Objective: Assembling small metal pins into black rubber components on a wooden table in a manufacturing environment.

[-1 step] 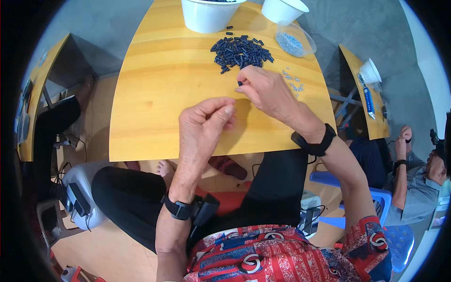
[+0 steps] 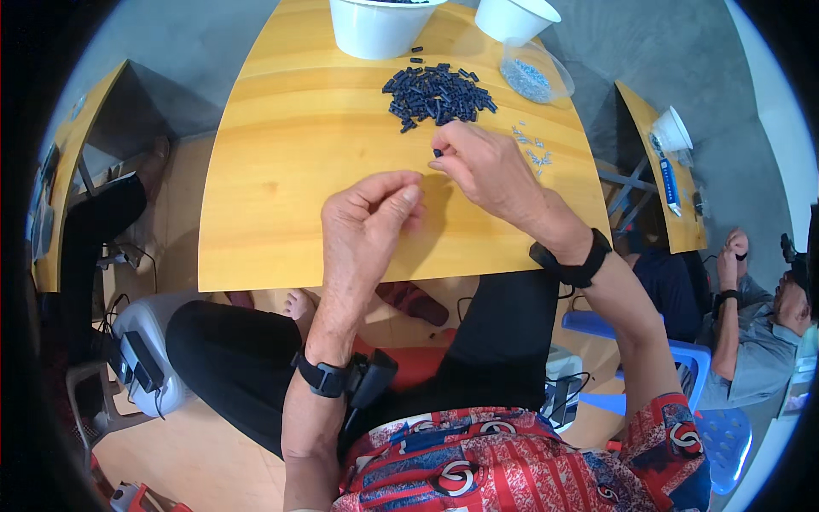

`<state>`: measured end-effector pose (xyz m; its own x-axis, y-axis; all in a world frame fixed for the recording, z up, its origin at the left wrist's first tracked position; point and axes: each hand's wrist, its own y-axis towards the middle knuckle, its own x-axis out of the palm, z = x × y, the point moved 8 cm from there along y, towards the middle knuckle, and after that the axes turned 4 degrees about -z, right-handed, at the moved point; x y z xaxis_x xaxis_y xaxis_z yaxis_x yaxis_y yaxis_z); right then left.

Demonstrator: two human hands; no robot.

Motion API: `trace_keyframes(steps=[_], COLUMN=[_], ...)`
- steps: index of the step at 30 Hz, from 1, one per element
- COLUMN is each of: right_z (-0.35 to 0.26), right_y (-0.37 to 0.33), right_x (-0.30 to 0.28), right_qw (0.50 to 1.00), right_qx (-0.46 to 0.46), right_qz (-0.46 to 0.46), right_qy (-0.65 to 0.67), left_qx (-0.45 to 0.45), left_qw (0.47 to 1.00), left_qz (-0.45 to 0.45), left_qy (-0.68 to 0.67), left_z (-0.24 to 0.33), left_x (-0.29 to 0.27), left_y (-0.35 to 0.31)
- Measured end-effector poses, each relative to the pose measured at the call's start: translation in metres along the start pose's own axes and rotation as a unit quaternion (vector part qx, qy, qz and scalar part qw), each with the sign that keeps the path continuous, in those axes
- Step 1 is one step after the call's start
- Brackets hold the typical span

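A: Where do we see the small dark piece (image 2: 438, 154)?
B: In our right hand (image 2: 482, 162), pinched between thumb and forefinger; we see only its end. From our left hand (image 2: 367, 222), it sits between one and two o'clock, near but apart.
A: And how do we find the left hand?
B: Fingers curled, thumb drawn in against the forefinger. We cannot tell whether anything is between the tips.
A: What lies around us?
B: At eleven o'clock from our right hand we have the heap of dark pieces (image 2: 439, 96), loose on the wooden table (image 2: 281, 171). Towards three o'clock we see scattered silvery pieces (image 2: 537, 159).
A: Our containers?
B: From the heap, the large white tub (image 2: 367, 36) stands between ten and eleven o'clock, with more dark pieces inside. At three o'clock we have a clear dish (image 2: 560, 78) holding many silvery pieces. Between one and two stands another white tub (image 2: 505, 26), whose contents we cannot make out.
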<state>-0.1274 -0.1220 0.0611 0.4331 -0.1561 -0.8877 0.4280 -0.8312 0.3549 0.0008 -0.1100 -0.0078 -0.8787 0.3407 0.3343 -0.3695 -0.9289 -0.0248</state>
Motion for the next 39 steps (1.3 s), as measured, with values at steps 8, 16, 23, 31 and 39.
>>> trace_keyframes(steps=[8,16,23,31,39], right_z=[-0.052,-0.065,-0.045,-0.04,-0.063], right_y=[-0.025,-0.041,-0.062,-0.082,-0.082], right_x=[-0.015,-0.027,-0.022,-0.025,-0.047], right_qw=[0.995,0.995,0.973,0.942,0.973], right_qx=[-0.007,-0.019,0.131,0.176,0.114], right_qz=[0.053,0.093,0.105,0.163,0.165], right_qy=[0.079,0.012,0.159,0.234,0.116], left_qx=[0.007,-0.013,-0.018,-0.096,-0.109], left_qw=[1.0,0.999,0.996,0.967,0.964], left_qz=[-0.014,-0.032,-0.05,-0.084,-0.131], left_qy=[0.022,-0.016,-0.07,-0.22,-0.202], left_z=[0.006,0.008,-0.005,-0.015,-0.006], left_x=[0.007,0.016,0.023,0.032,0.038], left_y=[-0.001,-0.009,-0.012,-0.016,-0.025])
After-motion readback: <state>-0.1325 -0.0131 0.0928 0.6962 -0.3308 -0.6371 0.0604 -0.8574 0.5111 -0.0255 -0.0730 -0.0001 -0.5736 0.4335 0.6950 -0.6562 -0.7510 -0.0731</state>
